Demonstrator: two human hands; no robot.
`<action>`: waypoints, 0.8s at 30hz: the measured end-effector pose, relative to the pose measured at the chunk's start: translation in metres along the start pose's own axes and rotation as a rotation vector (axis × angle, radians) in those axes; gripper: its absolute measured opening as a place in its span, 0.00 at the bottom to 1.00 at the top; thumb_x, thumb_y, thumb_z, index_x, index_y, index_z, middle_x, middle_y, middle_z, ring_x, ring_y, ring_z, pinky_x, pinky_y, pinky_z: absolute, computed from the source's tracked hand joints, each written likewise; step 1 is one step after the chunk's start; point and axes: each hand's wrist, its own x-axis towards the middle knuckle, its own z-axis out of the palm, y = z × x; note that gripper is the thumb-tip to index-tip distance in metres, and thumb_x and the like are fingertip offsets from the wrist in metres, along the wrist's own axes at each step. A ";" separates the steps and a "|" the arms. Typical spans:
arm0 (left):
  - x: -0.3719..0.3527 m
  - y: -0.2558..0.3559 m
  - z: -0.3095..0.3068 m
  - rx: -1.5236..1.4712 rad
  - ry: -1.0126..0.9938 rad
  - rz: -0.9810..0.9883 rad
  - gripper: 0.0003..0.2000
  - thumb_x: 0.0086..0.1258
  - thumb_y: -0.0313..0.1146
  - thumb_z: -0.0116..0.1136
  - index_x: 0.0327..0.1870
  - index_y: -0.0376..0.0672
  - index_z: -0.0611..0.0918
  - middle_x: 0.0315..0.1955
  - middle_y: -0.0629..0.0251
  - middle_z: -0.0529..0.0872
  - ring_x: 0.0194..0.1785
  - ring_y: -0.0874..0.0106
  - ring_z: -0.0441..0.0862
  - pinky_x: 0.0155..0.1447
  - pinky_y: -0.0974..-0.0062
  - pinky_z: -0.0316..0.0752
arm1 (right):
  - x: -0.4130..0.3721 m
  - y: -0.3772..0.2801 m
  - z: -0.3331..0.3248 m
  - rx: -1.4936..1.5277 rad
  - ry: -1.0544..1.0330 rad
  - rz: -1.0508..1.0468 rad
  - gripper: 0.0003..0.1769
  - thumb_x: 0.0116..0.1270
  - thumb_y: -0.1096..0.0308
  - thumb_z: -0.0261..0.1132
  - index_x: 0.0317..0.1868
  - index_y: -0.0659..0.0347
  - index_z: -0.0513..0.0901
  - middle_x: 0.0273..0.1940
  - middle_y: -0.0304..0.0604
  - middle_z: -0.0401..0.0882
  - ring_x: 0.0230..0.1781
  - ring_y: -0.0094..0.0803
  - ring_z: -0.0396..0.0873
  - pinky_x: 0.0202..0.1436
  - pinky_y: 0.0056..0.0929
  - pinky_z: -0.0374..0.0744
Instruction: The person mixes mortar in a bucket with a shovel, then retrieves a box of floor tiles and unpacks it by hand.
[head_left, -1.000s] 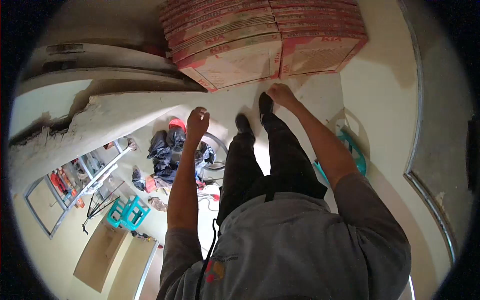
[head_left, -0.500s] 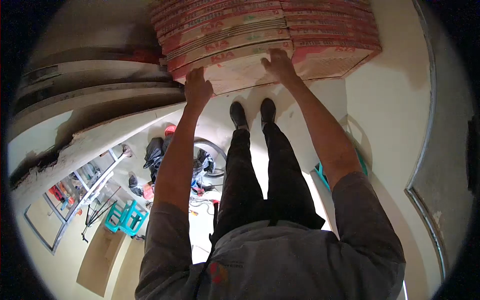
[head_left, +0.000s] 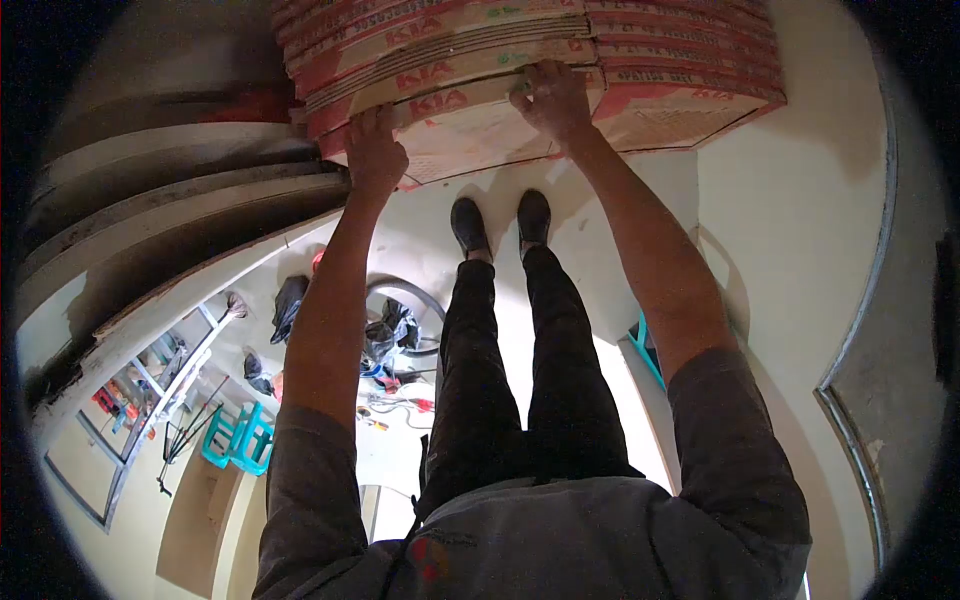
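Note:
A stack of flat red-and-brown cardboard boxes point(head_left: 480, 55) printed with KIA lettering stands in front of me. The nearest flat cardboard box point(head_left: 470, 130) shows its broad face, which bends at a corner toward the right. My left hand point(head_left: 376, 155) has its fingers curled over that box's upper edge near the left end. Farther right on the same edge, my right hand point(head_left: 555, 100) is closed with fingers bent over it, thumb against the face. The fingertips of both hands are partly hidden behind the edge.
Curved-looking dark boards point(head_left: 180, 190) lie to the left of the stack. A wheel point(head_left: 440, 300), black bags point(head_left: 290, 305) and teal stools point(head_left: 250, 440) are at lower left. A pale wall point(head_left: 780, 220) rises on the right. My shoes point(head_left: 470, 225) stand below the stack.
My left hand's fingers have moved onto the box's edge and curl farther over it. My right hand has shifted slightly up along with the stack in view; the camera view has tilted a little.

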 end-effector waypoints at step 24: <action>0.008 -0.012 0.012 0.163 0.008 0.148 0.29 0.65 0.40 0.70 0.67 0.47 0.76 0.64 0.53 0.76 0.64 0.49 0.75 0.65 0.45 0.72 | -0.007 -0.002 0.004 0.066 0.119 0.030 0.24 0.65 0.49 0.70 0.47 0.63 0.84 0.42 0.52 0.83 0.49 0.53 0.81 0.60 0.51 0.77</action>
